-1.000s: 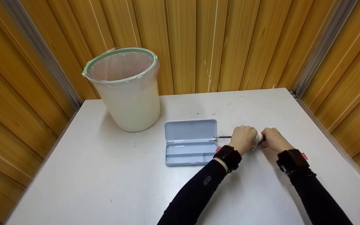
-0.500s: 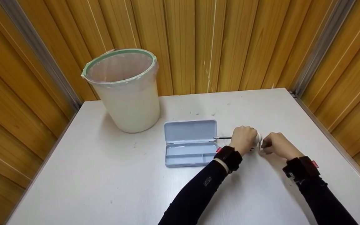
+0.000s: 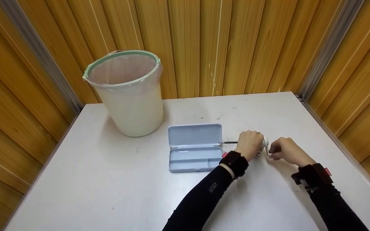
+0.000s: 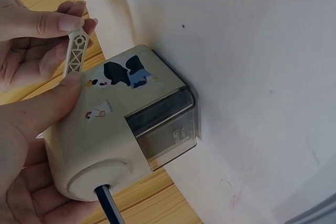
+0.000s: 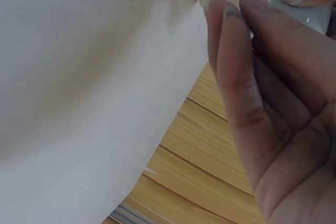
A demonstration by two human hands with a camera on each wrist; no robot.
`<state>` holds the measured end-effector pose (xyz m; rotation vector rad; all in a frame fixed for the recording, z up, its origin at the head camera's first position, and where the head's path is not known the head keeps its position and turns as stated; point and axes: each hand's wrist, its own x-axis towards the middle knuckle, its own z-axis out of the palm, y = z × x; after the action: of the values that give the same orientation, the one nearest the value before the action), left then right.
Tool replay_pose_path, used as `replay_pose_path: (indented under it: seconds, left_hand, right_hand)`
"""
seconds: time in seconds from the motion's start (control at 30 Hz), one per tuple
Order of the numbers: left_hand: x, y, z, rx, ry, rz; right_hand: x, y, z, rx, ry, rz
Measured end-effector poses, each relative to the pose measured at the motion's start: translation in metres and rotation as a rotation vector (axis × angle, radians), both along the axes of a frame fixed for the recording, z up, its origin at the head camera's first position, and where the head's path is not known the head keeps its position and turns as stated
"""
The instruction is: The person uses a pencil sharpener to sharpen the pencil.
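Note:
My left hand (image 3: 250,143) grips a white hand-crank pencil sharpener (image 4: 113,135) on the table, right of centre in the head view. Stickers decorate its body, and a clear shavings drawer (image 4: 170,137) is set in one side. A dark pencil (image 3: 228,142) sticks out of the sharpener's hole towards the left. On the opposite side, my right hand (image 3: 288,151) pinches the end of the crank handle (image 4: 76,52) between thumb and fingers. The handle's knob is hidden by those fingers, and most of the sharpener is hidden behind my left hand in the head view.
A light-blue pencil case (image 3: 195,135) lies open left of the sharpener, its tray split into compartments. Behind it at the left stands a tall bucket (image 3: 133,110) with a green rim and a plastic liner. Wood-look panels (image 3: 185,48) enclose the white table (image 3: 124,192).
My right hand has shifted down and to the right with the crank, whose arm now shows beside the sharpener. My left hand and the pencil have stayed nearly in place.

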<state>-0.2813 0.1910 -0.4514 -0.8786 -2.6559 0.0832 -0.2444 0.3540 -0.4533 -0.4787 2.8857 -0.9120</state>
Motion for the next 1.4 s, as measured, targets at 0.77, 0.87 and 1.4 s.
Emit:
replay_pose_path:
  seconds: [0.77,0.87,1.4]
  left_hand:
    - [0.004,0.001,-0.004,0.019,0.028,0.008]
    - [0.004,0.001,-0.004,0.035,0.024,0.000]
    - [0.001,0.003,-0.003,0.012,-0.007,0.000]
  right_hand:
    - [0.016,0.009,0.011,-0.081,0.084,-0.015]
    - [0.017,0.009,0.012,-0.084,0.117,-0.025]
    - [0.021,0.008,0.003,-0.102,0.348,-0.083]
